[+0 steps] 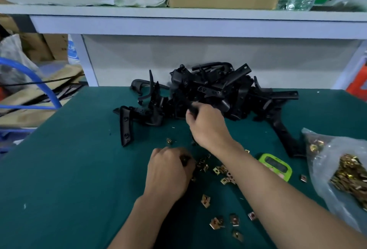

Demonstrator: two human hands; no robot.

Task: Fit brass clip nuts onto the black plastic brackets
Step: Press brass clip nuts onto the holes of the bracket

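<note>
Matte black brackets (214, 87) piled on bench (79, 169); shiny brass clip nuts (224, 171) scattered. Observed: right hand (208, 127) grips one bracket; left hand (168, 171) curled, hold unclear.

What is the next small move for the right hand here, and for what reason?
Probably lift the black bracket free of the pile and bring it toward the left hand. The right hand grips that bracket at the pile's near edge, and the left hand sits curled over the loose brass clip nuts; whether it holds one, I cannot tell.
</note>
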